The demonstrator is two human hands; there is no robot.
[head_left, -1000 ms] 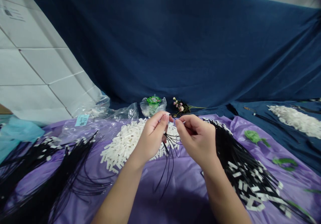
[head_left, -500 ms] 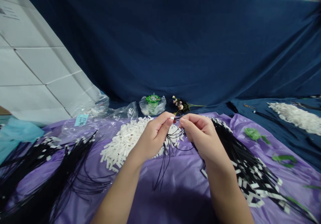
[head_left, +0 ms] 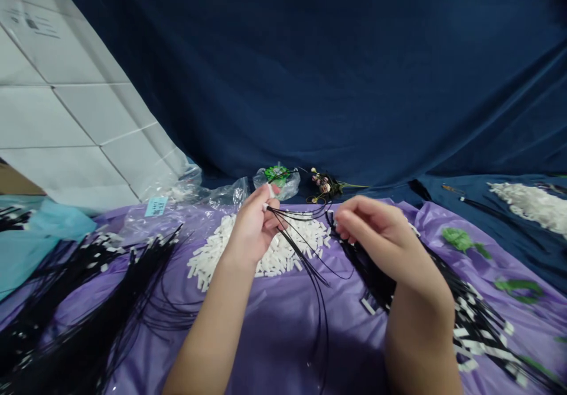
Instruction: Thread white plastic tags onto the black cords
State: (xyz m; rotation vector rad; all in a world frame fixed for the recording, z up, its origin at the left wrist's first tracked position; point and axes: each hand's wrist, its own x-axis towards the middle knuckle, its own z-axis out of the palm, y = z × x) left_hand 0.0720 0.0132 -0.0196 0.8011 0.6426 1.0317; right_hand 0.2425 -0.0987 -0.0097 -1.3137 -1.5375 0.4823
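Note:
My left hand is closed on several thin black cords with small white tips, which fan out to the right and hang down. A white piece shows between its thumb and forefinger. Behind and below it lies a heap of short white tubes. To the right, my right hand is curled over the upper end of a bundle of black cords, fingertips drawn together near the cord ends; whether they pinch anything is too small to tell.
Black cord bundles with white tips lie at left on the purple sheet. Behind are clear plastic bags with a blue label, and flowers. Green leaves and a white pile are at right.
My hands have moved apart, the left one leftward with the cords, the right one rightward toward the bundle. The cords now hang longer from my left hand. The view has shifted slightly.

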